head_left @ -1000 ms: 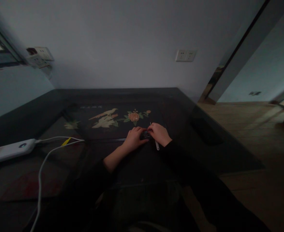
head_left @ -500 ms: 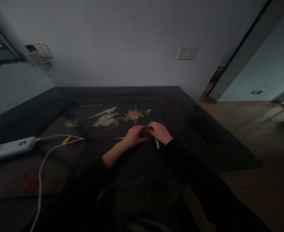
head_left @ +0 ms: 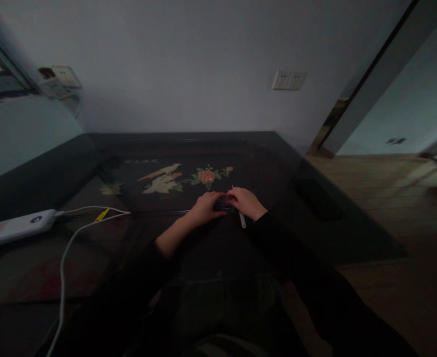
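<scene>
Both my hands rest together near the middle of a dark glass-topped table (head_left: 315, 233). My left hand (head_left: 203, 208) is closed on a small dark object (head_left: 221, 205) that lies between the two hands; what it is stays too dim to tell. My right hand (head_left: 245, 202) pinches a thin white stick-like tool (head_left: 241, 218), whose ends poke out above and below the fingers, and its fingertips touch the dark object. Dark sleeves cover both forearms.
A bird-and-flower inlay (head_left: 181, 178) lies just beyond the hands. At the left a white power bank (head_left: 13, 229) has white cables (head_left: 65, 258) trailing toward me. Wall sockets (head_left: 288, 80) sit behind; wooden floor (head_left: 389, 198) and a doorway are at the right.
The view has shifted slightly; both hands stay together on the small dark object with only tiny finger movements.
</scene>
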Available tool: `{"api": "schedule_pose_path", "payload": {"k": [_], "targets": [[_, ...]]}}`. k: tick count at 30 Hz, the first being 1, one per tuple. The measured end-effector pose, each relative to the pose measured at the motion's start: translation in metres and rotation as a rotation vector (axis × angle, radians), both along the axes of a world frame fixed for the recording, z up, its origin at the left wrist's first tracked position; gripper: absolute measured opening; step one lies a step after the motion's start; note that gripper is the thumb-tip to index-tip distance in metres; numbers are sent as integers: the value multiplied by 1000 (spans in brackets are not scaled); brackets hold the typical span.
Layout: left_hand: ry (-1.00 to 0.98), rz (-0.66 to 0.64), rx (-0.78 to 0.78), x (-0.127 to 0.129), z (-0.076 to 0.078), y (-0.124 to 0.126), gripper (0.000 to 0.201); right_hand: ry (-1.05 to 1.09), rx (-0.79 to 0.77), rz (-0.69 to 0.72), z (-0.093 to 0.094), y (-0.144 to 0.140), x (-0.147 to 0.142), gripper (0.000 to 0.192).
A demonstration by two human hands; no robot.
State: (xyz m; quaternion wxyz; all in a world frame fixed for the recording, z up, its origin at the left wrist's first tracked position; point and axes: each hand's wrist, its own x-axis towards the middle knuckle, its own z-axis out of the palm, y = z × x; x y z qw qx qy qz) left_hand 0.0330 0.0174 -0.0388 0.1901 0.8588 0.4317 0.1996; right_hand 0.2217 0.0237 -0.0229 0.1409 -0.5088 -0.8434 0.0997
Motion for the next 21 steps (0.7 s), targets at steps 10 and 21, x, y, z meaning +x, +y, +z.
{"api": "schedule_pose_path", "payload": {"k": [10,21], "targets": [[-4,-14,42,0,-5,4,56,-19,-27,-41,0,0,-1,16],[-70,-8,32,0,0,1,55,311,16,-66,-3,5,1,10]]}}
